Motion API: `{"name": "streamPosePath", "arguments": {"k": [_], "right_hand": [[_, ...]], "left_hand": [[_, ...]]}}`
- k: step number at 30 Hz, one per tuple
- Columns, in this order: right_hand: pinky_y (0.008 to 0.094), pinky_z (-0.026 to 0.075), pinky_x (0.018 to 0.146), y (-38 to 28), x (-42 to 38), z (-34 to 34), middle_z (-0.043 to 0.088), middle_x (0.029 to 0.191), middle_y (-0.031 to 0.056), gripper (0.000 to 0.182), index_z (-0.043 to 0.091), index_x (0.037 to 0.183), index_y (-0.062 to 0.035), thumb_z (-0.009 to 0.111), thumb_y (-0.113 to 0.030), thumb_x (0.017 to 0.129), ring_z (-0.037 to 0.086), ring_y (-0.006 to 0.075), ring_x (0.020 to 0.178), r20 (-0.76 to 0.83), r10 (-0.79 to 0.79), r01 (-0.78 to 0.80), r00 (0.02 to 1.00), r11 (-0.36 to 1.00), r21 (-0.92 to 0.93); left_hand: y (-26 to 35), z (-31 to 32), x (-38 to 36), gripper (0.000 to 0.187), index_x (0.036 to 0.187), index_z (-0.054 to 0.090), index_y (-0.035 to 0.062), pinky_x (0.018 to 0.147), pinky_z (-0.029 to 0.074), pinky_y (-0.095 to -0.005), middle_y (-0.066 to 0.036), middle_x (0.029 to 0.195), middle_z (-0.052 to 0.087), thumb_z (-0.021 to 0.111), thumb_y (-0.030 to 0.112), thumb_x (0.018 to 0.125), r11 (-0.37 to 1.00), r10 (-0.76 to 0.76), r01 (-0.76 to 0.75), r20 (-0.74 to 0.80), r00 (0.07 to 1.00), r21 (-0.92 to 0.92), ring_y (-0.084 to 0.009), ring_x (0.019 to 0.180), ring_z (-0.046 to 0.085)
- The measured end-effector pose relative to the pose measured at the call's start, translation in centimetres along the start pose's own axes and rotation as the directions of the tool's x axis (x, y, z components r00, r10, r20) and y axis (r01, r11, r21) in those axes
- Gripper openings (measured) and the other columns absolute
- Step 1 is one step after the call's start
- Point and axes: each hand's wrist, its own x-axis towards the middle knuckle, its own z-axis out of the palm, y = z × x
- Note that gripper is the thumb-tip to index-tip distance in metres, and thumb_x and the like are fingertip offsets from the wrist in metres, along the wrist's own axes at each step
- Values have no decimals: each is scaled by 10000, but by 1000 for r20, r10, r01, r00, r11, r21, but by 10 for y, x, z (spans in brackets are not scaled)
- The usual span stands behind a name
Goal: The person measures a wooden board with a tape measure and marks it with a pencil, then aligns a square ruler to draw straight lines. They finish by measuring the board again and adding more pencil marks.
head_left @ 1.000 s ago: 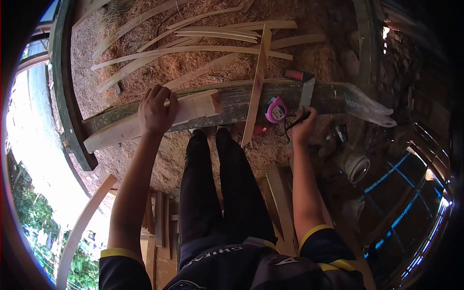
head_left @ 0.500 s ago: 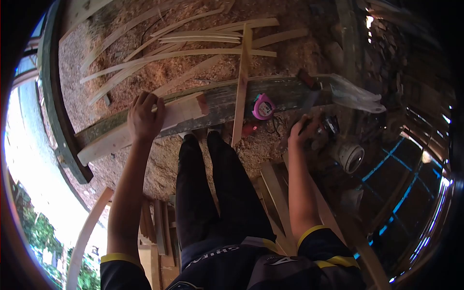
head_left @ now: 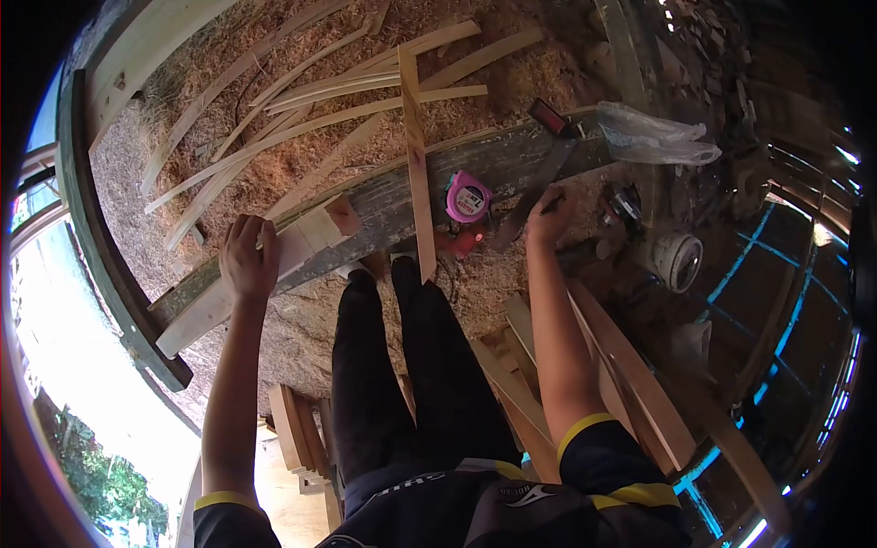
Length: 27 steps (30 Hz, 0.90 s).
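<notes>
My left hand (head_left: pixel 248 258) is closed over a pale wooden board (head_left: pixel 311 236), thumb on its near side. The board lies along a weathered beam (head_left: pixel 384 219), and its squared end shows pencil-like lines. My right hand (head_left: pixel 548 217) is closed around a small, thin dark stick, pen-like, mostly hidden by the fingers. Beside that hand a dark flat strip (head_left: pixel 539 178) slants across the beam, near a red-and-black block (head_left: pixel 548 117). A pink tape measure (head_left: pixel 468 197) sits on the beam between my hands, next to a thin wooden slat (head_left: pixel 417 164) laid across it.
Long thin wood strips (head_left: pixel 347 119) lie on the sawdust-covered ground beyond the beam. A clear plastic bag (head_left: pixel 653 135) rests at the beam's right end. A power tool (head_left: pixel 623 206) and a white bucket (head_left: pixel 674 260) stand at right. Planks (head_left: pixel 630 374) lie near my legs.
The view has shifted, so the beam and tools appear further left. My right hand has moved up closer to the beam and dark strip. My left hand stays on the board.
</notes>
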Motion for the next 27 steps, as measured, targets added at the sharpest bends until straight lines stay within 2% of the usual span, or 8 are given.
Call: {"name": "streamPosePath", "arguments": {"k": [5, 8, 9, 12, 15, 19, 24, 27], "right_hand": [[407, 552, 893, -82, 4, -29, 686, 1033, 161, 251, 636, 1203, 43, 591, -200, 1157, 686, 274, 937, -94, -98, 111, 991, 982, 152], [416, 561, 941, -167, -20, -37, 725, 1040, 135, 247, 706, 1150, 0, 608, -227, 1152, 720, 281, 1007, 289, -161, 79, 944, 958, 276], [419, 562, 963, -194, -32, -33, 739, 1057, 135, 238, 723, 1140, -14, 627, -231, 1140, 734, 291, 1046, 443, -140, 0, 885, 954, 301], [421, 555, 942, -244, -63, 5, 734, 1045, 128, 255, 711, 1176, -26, 744, -251, 1060, 715, 309, 1016, 541, -524, 262, 657, 832, 488], [444, 544, 997, -286, -82, 33, 747, 1110, 131, 324, 688, 1240, -32, 790, -254, 1028, 717, 311, 1067, 625, -585, 264, 517, 803, 535], [481, 523, 1038, -289, -100, 47, 706, 1208, 153, 518, 650, 1272, -35, 884, -362, 945, 694, 354, 1124, 695, -633, 354, 343, 772, 528], [545, 477, 1121, -270, -105, 43, 680, 1243, 182, 977, 521, 1521, -13, 959, -513, 805, 625, 425, 1298, 812, -560, 358, 165, 801, 479], [558, 482, 1154, -282, -100, 46, 621, 1495, 204, 836, 543, 1306, -63, 1014, -456, 738, 597, 431, 1366, 761, -645, 528, 74, 673, 518]], "left_hand": [[-8, -8, 0, 164, 1018, 711, 43, 902, 544, -508, -141, 1074, 700, 699, 206, 1009, 983, 39, -22, 95, 995, -180, -397, 1031, 690], [-18, -33, 3, 326, 1164, 717, 44, 1005, 542, -494, -170, 1219, 694, 790, 255, 927, 924, 258, -189, 179, 949, -331, -415, 1168, 677], [-30, -42, -2, 632, 1364, 690, 62, 1110, 522, -488, -182, 1360, 673, 889, 288, 808, 942, 233, -140, 296, 926, -306, -431, 1311, 640], [-42, -64, -15, 834, 1493, 644, 91, 1159, 515, -488, -172, 1481, 659, 943, 278, 737, 973, 230, -221, 362, 903, -66, -405, 1383, 628], [-49, -48, -29, 980, 1581, 590, 122, 1210, 503, -495, -175, 1618, 587, 976, 257, 690, 1000, -19, 18, 508, 861, 7, -376, 1452, 605], [-50, -35, -56, 1025, 1577, 590, 145, 1222, 515, -503, -177, 1670, 548, 989, 197, 634, 996, 83, -69, 383, 920, -50, -380, 1468, 600], [-42, -14, -98, 816, 1512, 626, 108, 1235, 499, -506, -191, 1608, 608, 911, 202, 754, 990, 140, -140, 189, 972, -15, -408, 1463, 606], [-33, -6, -110, 510, 1482, 629, 92, 1202, 507, -539, -191, 1574, 632, 669, 162, 979, 985, 169, -171, 70, 983, 36, -404, 1441, 626]]}}
